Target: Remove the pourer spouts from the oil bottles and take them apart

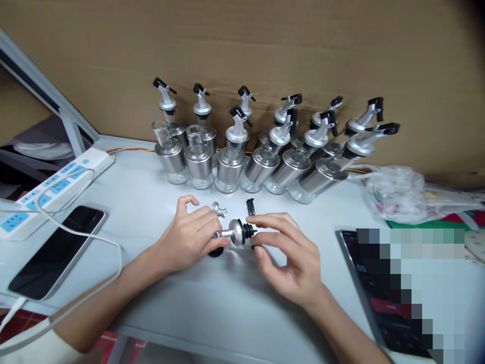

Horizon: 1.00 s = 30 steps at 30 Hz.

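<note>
Just in front of the bottles [231, 167], the left hand [189, 233] pinches the spout [237, 231] by its thin metal tube. The right hand [290, 260] curls at its black end; I cannot tell if it grips. A loose pinch might let the spout slip and roll. A black bit [215, 252] under the left hand is half hidden.

At the centre I see my left hand [189, 235] pinching the tube of a silver metal pourer spout with a black ribbed stopper [238, 232], with my right hand [291, 258] closing its fingertips on the stopper end. A small black plastic cap [250, 206] lies at twelve o'clock from it on the white surface [212, 303]. Farther toward twelve stands a row of glass-and-steel dispenser bottles [231, 167], and a black smartphone [56, 250] lies at nine.
</note>
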Tool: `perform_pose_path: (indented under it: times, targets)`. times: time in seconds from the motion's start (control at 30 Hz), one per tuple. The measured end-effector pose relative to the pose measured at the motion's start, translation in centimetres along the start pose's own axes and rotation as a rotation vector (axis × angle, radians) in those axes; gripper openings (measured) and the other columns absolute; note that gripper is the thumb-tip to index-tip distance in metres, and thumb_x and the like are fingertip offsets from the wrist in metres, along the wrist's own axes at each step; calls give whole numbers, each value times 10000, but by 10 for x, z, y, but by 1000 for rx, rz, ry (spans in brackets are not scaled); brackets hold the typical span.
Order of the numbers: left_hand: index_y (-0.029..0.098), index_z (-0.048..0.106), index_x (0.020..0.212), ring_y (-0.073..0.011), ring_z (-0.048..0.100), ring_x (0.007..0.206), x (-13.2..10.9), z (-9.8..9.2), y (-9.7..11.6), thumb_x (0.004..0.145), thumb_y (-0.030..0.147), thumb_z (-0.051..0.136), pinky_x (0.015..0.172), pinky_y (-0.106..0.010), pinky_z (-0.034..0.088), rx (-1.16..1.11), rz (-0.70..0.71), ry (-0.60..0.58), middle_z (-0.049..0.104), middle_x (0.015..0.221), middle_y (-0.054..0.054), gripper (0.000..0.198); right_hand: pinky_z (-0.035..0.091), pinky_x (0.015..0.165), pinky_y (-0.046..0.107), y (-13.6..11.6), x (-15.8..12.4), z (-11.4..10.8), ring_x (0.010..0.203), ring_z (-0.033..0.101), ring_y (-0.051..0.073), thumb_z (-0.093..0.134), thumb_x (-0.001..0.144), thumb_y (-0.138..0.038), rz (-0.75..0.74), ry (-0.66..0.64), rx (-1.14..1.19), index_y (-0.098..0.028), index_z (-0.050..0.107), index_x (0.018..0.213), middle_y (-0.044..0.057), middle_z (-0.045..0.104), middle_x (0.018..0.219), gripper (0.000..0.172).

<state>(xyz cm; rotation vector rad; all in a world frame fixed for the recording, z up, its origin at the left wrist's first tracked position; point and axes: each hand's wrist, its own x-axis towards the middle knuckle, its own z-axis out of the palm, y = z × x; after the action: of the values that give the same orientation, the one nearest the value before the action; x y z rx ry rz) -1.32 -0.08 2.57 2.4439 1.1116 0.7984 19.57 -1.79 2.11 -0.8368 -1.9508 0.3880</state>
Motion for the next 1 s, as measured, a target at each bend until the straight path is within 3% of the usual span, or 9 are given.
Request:
perform_pose_path:
  times: [0.13, 0.27, 0.57, 0.77, 1.0]
  targets:
    - [172, 535, 764, -97, 557, 630, -3, 5, -9, 983, 396, 286, 842, -340, 225, 247, 179, 167, 675, 726, 8, 400, 504, 695, 322, 1, -2, 2, 799, 612, 176, 527, 831, -161, 297, 61, 209, -208, 579, 863, 54, 647, 868, 77]
    - [183, 555, 838, -111, 605, 700, -3, 7, -11, 987, 371, 284, 856, -347, 208, 308, 198, 188, 707, 816, -6, 362, 503, 642, 274, 0, -2, 5, 725, 603, 150, 551, 838, -241, 424, -40, 268, -203, 607, 925, 39, 648, 838, 110]
    - [186, 537, 881, -106, 596, 694, -1, 8, -8, 994, 355, 268, 853, -345, 200, 323, 236, 205, 705, 806, 2, 337, 504, 624, 254, -5, -4, 8, 671, 577, 127, 578, 794, -176, 404, -60, 202, -195, 618, 928, 25, 666, 805, 141]
    - [182, 520, 748, -113, 529, 629, -5, 4, -7, 985, 431, 202, 848, -369, 198, 315, 223, 191, 639, 651, 22, 468, 500, 560, 252, -11, -1, 5, 593, 564, 115, 585, 776, -162, 360, -49, 234, -193, 622, 850, 7, 644, 706, 89]
    - [182, 522, 697, -112, 491, 591, -8, 7, -8, 968, 393, 268, 857, -383, 191, 294, 227, 222, 591, 595, 34, 428, 489, 530, 254, -11, -1, 6, 577, 547, 115, 565, 731, -124, 321, -48, 169, -198, 602, 836, -5, 605, 669, 134]
